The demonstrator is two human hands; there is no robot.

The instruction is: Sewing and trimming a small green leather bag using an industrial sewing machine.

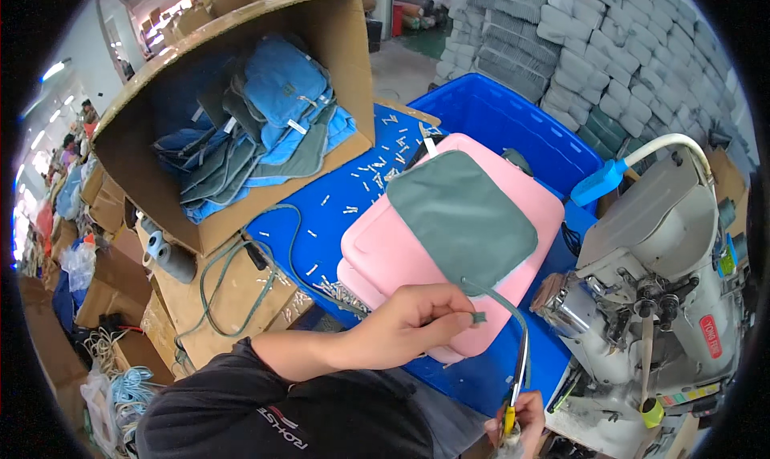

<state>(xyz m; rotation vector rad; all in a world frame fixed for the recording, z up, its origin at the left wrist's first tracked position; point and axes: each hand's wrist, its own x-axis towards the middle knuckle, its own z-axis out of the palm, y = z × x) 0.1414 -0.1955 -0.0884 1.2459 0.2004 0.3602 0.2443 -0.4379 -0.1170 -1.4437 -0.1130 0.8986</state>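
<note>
A grey-green rounded fabric piece (pixel 465 210) lies flat on a pink plastic box-like stand (pixel 365 238). From its near edge a narrow grey-green strip (pixel 505 303) curves right and down toward my right hand. My left hand (pixel 409 327) is over the stand's near edge, thumb and finger pinching a short bit of grey-green strip (pixel 479 317). Low at the right, my right hand (pixel 521 419) is closed around what look like scissors (pixel 519 371) with yellow on the handle, blades pointing up beside the strip.
A cardboard box (pixel 353 66) at the left holds blue and grey fabric pieces. Small scraps litter the blue tabletop (pixel 321 194). Behind is a blue bin (pixel 513 110); at the right stands a sewing machine (pixel 642 274) with a lamp. Grey stacks (pixel 593 42) fill the back.
</note>
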